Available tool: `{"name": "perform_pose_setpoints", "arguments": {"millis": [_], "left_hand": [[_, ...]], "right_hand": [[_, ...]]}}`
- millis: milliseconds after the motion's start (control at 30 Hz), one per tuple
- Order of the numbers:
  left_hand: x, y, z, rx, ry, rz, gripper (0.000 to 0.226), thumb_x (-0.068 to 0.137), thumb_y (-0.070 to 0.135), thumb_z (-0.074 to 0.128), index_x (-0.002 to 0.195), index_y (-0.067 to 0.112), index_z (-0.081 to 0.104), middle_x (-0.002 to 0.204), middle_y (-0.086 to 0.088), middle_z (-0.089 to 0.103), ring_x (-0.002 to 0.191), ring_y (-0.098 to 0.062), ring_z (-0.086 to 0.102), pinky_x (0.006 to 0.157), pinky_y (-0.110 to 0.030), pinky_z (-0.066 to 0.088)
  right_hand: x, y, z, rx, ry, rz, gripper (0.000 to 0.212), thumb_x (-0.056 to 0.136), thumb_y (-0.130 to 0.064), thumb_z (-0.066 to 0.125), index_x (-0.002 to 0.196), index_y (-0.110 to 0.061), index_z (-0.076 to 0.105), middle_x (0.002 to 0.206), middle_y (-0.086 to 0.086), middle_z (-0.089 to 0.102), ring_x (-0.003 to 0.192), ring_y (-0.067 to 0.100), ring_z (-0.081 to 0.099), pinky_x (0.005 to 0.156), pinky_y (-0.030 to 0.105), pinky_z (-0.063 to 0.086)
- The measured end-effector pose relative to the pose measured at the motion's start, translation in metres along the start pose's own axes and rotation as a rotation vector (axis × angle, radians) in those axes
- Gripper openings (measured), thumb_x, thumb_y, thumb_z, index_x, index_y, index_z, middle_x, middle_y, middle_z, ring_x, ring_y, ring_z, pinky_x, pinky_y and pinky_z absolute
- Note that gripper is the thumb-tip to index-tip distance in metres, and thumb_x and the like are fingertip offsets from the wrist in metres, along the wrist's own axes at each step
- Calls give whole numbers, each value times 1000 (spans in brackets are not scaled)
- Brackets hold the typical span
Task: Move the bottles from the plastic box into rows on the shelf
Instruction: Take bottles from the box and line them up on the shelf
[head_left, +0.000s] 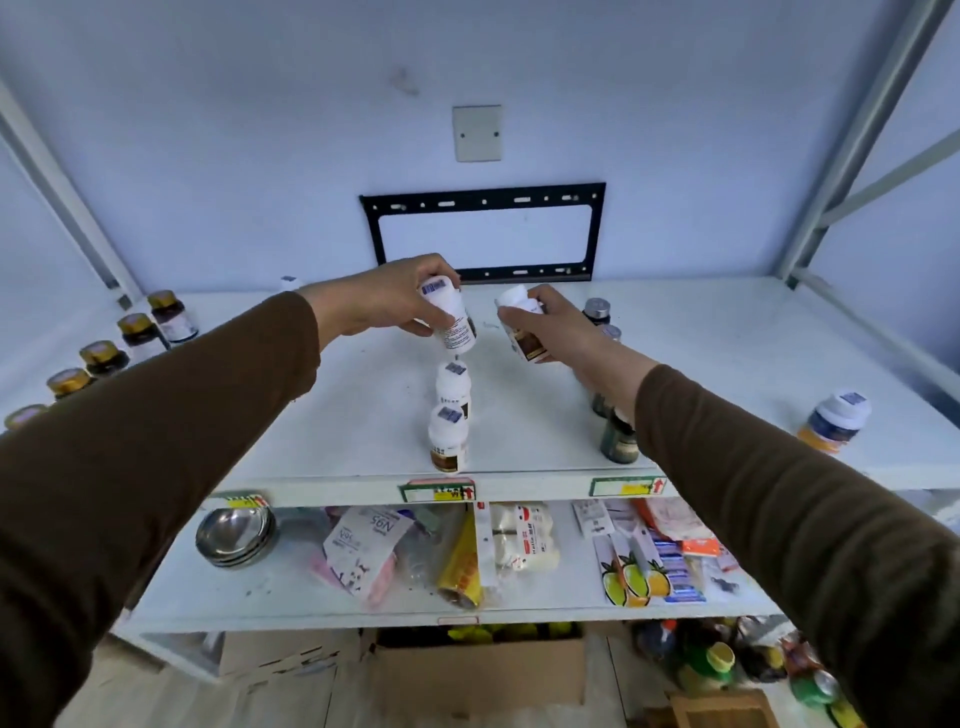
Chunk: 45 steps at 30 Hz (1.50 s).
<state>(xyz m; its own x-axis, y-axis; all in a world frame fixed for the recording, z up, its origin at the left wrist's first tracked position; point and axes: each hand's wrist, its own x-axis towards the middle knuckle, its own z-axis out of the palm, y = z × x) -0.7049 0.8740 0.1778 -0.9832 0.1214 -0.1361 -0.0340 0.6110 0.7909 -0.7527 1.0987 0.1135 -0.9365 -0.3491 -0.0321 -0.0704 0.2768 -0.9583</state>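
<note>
Left hand (387, 296), frame centre: fingers curled round a white bottle (451, 318), tilted, held above the top shelf (727, 353). Right hand (550, 325), just right of it: grips a second white bottle (522, 327), brown label, also tilted and off the shelf. Below the left hand's bottle, two white bottles (451, 415) stand upright in a row running toward the shelf's front edge. Gold-capped jars (136, 332) line the left side. Dark bottles (618, 439) stand partly behind the right arm. One white-capped bottle (834, 421) at right. Bottle contents cannot be seen. Lower shelf, left: stacked steel bowls (235, 535).
</note>
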Motion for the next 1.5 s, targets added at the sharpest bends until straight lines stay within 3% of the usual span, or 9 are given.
{"name": "perform_pose_setpoints", "arguments": {"millis": [300, 533, 667, 767, 900, 1000, 1100, 1267, 1500], "left_hand": [[74, -33, -19, 106, -32, -93, 47, 76, -6, 76, 106, 28, 65, 124, -1, 54, 111, -26, 58, 84, -34, 60], [114, -64, -5, 294, -264, -105, 40, 81, -4, 68, 102, 29, 68, 123, 0, 56, 112, -25, 56, 86, -32, 58], [124, -68, 0, 544, -377, 19, 38, 81, 0, 64, 96, 34, 72, 106, 7, 57, 99, -21, 53, 79, -28, 45], [129, -69, 4, 566, -452, 34, 40, 79, 0, 63, 96, 35, 72, 99, 13, 57, 91, -15, 52, 73, -25, 41], [135, -74, 6, 553, -456, 39, 43, 79, 0, 65, 109, 32, 63, 119, 5, 57, 109, -21, 52, 91, -32, 47], [138, -78, 5, 517, -417, 45, 43, 82, 6, 70, 116, 30, 56, 122, 3, 54, 112, -24, 51, 92, -32, 44], [138, -82, 3, 469, -408, 35, 41, 88, 10, 69, 121, 30, 56, 129, 2, 53, 117, -25, 50, 103, -36, 43], [136, -89, 4, 393, -401, 42, 41, 89, 10, 68, 124, 29, 56, 129, 5, 52, 120, -24, 49, 102, -34, 42], [131, -98, 4, 287, -373, -19, 75, 86, 11, 73, 146, 32, 34, 147, 1, 43, 129, -23, 45, 113, -42, 36]], "right_hand": [[58, 10, 9, -47, -14, 45, 46, 84, -48, 68, 119, -24, 50, 111, 7, 63, 94, 23, 63, 77, 34, 52], [73, 26, 13, -30, 38, 91, 42, 82, -46, 71, 112, -23, 53, 101, 5, 65, 81, 17, 61, 64, 27, 49], [76, 33, 16, -75, 60, 137, 43, 82, -50, 69, 114, -26, 52, 97, -1, 63, 81, 13, 60, 61, 24, 48], [77, 38, 20, -52, 72, 146, 39, 81, -48, 71, 110, -26, 54, 92, -3, 62, 77, 12, 61, 60, 23, 51], [78, 42, 25, -45, 95, 152, 39, 82, -46, 71, 109, -25, 55, 91, -2, 62, 74, 12, 59, 60, 23, 48], [80, 43, 28, -40, 106, 153, 39, 82, -43, 71, 111, -22, 55, 93, 0, 63, 75, 12, 58, 61, 22, 47], [83, 41, 29, -22, 130, 146, 38, 82, -39, 71, 111, -20, 55, 96, 3, 63, 76, 15, 58, 61, 24, 46], [91, 35, 34, -13, 176, 137, 36, 81, -36, 69, 110, -19, 55, 98, 5, 62, 78, 17, 58, 60, 25, 45], [104, 35, 45, -90, 244, 80, 37, 79, -37, 74, 106, -18, 57, 94, 0, 63, 79, 15, 62, 61, 24, 48]]}}
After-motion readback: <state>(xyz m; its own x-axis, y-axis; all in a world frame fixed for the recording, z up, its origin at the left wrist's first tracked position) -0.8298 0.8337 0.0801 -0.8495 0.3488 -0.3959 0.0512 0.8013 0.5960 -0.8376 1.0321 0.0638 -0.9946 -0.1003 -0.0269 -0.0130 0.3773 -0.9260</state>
